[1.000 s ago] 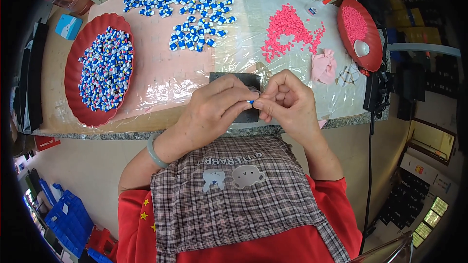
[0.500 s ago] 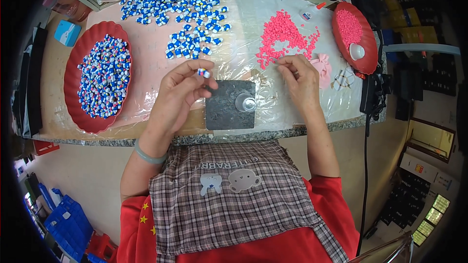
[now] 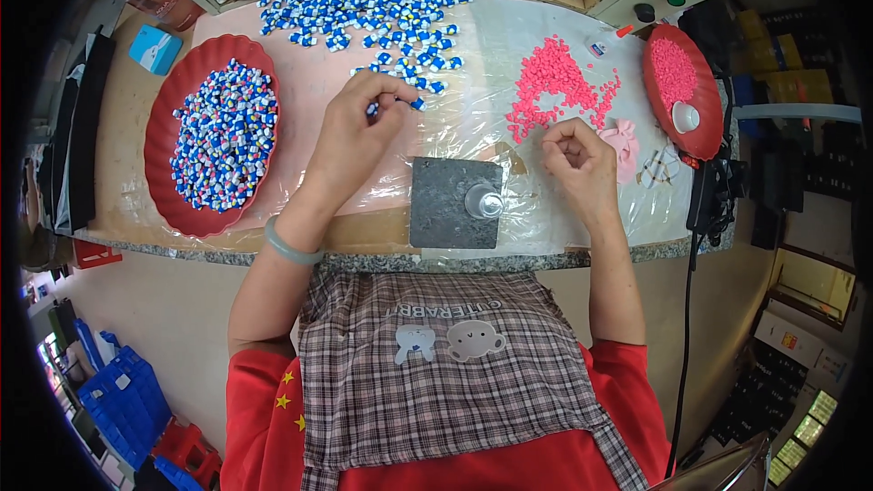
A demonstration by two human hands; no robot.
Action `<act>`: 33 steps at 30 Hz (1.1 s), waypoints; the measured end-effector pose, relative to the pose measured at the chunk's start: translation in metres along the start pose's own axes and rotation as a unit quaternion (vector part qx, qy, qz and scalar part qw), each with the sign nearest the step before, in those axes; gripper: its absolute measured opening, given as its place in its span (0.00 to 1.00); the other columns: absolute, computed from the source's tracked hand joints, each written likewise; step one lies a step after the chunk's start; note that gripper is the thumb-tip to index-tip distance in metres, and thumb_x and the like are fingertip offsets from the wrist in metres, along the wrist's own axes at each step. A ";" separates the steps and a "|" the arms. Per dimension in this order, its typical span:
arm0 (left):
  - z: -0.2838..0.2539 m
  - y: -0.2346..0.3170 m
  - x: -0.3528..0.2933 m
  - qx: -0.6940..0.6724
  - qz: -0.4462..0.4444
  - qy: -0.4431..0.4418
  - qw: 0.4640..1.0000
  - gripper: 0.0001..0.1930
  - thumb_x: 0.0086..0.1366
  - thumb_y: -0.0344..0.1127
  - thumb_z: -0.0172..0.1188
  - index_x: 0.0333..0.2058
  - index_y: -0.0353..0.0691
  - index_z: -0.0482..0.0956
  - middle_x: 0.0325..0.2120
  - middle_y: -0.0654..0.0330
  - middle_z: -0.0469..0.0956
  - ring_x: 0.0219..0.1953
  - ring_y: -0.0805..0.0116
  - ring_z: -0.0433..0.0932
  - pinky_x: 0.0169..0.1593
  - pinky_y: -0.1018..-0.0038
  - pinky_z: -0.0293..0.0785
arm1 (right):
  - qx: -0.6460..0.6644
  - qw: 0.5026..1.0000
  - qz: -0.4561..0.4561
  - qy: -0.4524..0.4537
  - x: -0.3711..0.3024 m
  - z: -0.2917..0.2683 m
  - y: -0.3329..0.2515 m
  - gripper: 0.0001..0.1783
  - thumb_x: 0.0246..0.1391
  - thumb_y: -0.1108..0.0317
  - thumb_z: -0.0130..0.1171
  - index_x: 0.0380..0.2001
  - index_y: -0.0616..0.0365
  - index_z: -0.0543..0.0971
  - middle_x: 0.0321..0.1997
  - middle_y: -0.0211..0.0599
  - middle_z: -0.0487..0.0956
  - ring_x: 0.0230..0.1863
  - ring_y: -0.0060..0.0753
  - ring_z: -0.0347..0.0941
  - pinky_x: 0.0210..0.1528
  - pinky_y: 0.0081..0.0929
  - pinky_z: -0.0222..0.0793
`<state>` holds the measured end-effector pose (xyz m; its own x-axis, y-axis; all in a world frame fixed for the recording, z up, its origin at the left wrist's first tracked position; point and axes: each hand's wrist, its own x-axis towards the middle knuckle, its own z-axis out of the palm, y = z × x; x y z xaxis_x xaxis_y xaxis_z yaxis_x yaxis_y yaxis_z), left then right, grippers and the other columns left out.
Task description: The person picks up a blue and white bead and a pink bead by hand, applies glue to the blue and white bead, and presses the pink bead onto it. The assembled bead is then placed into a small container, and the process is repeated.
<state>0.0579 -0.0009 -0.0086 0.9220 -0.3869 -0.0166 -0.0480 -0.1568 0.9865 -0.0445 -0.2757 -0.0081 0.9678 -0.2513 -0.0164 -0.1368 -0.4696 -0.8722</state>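
My left hand is over the near end of a spread of small blue-and-white pieces. Its thumb and forefinger close around one small blue-and-white piece at the fingertips. Near the lower edge of a heap of small pink pieces, my right hand is closed in a pinch; whatever it holds is too small to make out. Between the hands lies a dark square slab with a small clear round cup on it.
On the left, a red scalloped bowl holds blue-and-white pieces with pink bits. Another red bowl at right holds pink pieces and a white cup. A glue bottle, pink bow and blue box lie around.
My left hand has moved up to the blue-and-white pieces; the pink-marked piece it held is no longer seen. My right hand has drawn slightly back from the pink heap, fingers curled tighter.
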 end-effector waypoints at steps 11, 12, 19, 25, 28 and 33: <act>0.016 -0.004 0.015 0.396 0.256 -0.020 0.882 0.09 0.55 0.23 0.59 0.36 0.35 0.75 0.35 0.54 0.71 0.38 0.54 0.75 0.40 0.64 0.73 | 0.278 0.942 0.103 -0.159 -0.025 -0.009 -0.022 0.04 0.57 0.76 0.55 0.36 0.64 0.78 0.26 0.32 0.77 0.23 0.18 0.72 0.25 0.17 0.68; 0.016 -0.002 0.015 0.409 0.240 -0.022 0.880 0.08 0.56 0.23 0.58 0.37 0.35 0.75 0.35 0.54 0.71 0.39 0.54 0.75 0.41 0.64 0.73 | 0.293 0.936 0.096 -0.171 -0.026 -0.008 -0.021 0.05 0.57 0.77 0.56 0.36 0.64 0.78 0.27 0.33 0.77 0.23 0.19 0.72 0.25 0.17 0.69; 0.017 0.002 0.015 0.360 0.249 0.013 0.899 0.05 0.63 0.26 0.53 0.38 0.34 0.74 0.34 0.53 0.74 0.37 0.57 0.76 0.41 0.67 0.74 | 0.302 0.926 0.108 -0.199 -0.034 -0.007 -0.032 0.06 0.55 0.78 0.58 0.38 0.65 0.77 0.28 0.35 0.78 0.25 0.21 0.74 0.26 0.18 0.71; 0.019 0.017 -0.008 0.007 0.024 -0.049 0.998 0.08 0.69 0.32 0.53 0.42 0.34 0.74 0.25 0.61 0.77 0.27 0.74 0.73 0.33 0.78 0.70 | 0.285 0.922 0.134 -0.227 -0.034 -0.004 -0.040 0.12 0.55 0.79 0.60 0.43 0.62 0.73 0.27 0.34 0.80 0.24 0.19 0.74 0.25 0.18 0.71; 0.016 0.013 -0.016 -0.096 -0.022 -0.090 0.991 0.09 0.69 0.34 0.54 0.42 0.34 0.74 0.25 0.66 0.75 0.29 0.81 0.70 0.32 0.82 0.68 | 0.282 0.915 0.155 -0.243 -0.033 -0.003 -0.042 0.13 0.54 0.77 0.61 0.41 0.61 0.70 0.27 0.36 0.79 0.22 0.20 0.73 0.23 0.18 0.70; 0.012 0.014 -0.027 -0.184 -0.122 -0.133 0.966 0.09 0.68 0.33 0.55 0.42 0.35 0.76 0.28 0.65 0.77 0.30 0.81 0.71 0.34 0.84 0.67 | 0.252 0.923 0.154 -0.248 -0.033 0.000 -0.043 0.14 0.54 0.78 0.61 0.41 0.60 0.69 0.27 0.37 0.80 0.21 0.19 0.73 0.23 0.16 0.69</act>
<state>0.0279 -0.0033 0.0041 0.7543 -0.6073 -0.2494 0.3431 0.0408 0.9384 -0.0704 -0.2473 0.0300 0.8945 0.1687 -0.4141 -0.4265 0.0439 -0.9034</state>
